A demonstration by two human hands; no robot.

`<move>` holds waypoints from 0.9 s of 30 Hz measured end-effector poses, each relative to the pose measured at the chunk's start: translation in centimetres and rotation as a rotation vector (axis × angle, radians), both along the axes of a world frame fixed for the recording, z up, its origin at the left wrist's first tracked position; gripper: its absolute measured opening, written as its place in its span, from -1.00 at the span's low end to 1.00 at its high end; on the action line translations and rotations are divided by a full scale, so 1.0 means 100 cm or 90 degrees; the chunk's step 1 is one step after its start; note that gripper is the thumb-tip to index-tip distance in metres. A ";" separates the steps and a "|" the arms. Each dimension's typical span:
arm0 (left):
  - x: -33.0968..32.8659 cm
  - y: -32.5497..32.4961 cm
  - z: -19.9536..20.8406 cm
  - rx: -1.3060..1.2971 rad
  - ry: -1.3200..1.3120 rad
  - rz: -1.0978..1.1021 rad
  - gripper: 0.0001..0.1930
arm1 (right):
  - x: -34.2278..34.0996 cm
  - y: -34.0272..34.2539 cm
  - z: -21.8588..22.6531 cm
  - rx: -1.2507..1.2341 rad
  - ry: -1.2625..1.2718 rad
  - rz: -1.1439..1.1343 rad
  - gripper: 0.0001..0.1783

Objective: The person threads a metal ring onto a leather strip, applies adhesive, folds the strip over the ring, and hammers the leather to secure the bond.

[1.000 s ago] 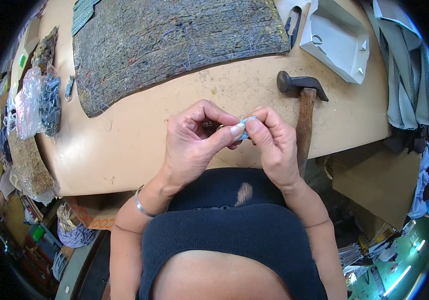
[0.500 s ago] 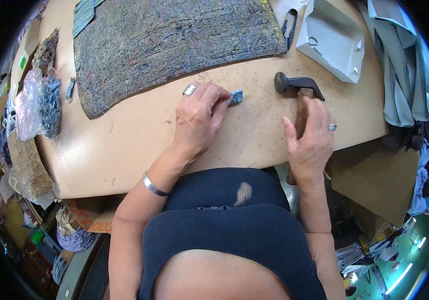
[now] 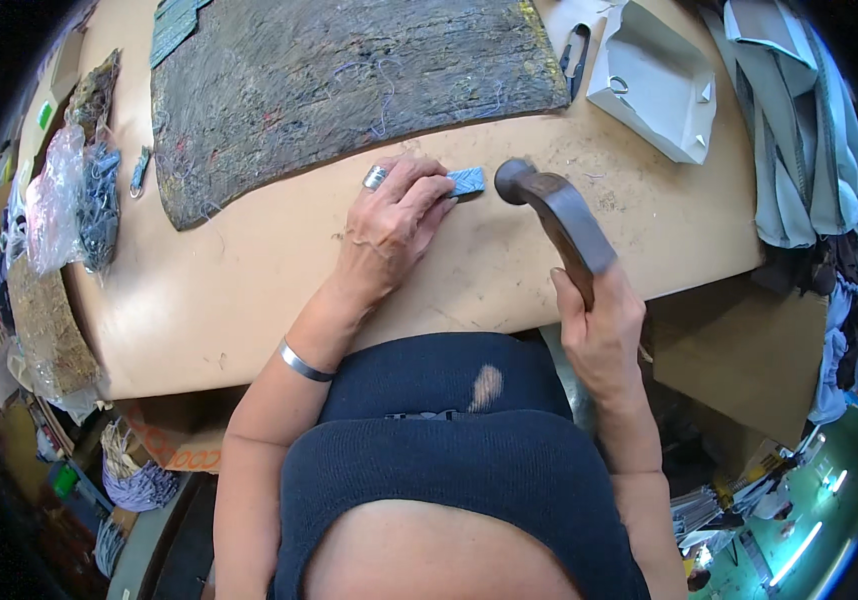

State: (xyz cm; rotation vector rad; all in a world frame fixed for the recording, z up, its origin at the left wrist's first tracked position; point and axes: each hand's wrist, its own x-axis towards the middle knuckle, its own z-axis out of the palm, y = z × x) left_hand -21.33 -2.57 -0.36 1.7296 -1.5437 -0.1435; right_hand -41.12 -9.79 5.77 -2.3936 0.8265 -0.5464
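Between the thumb and fingers of my left hand (image 3: pixel 389 220) is a small folded blue-grey fabric tab (image 3: pixel 468 182), held against the tabletop (image 3: pixel 249 310). Its free end sticks out to the right. My right hand (image 3: pixel 604 325) is wrapped round the handle of a hammer (image 3: pixel 571 222). The dark hammer head is raised above the table, with its round face just right of the tab and apart from it. What lies under my left fingers is hidden.
A thick, worn textile mat (image 3: pixel 349 100) covers the far table. Thread snips (image 3: pixel 576 60) lie beside a white open box (image 3: pixel 649 90) holding a metal ring. To the left are a small ringed tab (image 3: pixel 140 171) and plastic bags (image 3: pixel 57 205); grey fabric strips (image 3: pixel 784 150) hang at the right.
My right hand has closed round the hammer and lifted it off the table, bringing its head left toward the tab. More of the tab now shows beyond my left fingers.
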 end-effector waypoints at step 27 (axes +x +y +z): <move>0.003 0.002 -0.001 -0.021 0.090 0.009 -0.77 | 0.041 -0.015 0.008 -0.110 -0.033 -0.041 -0.69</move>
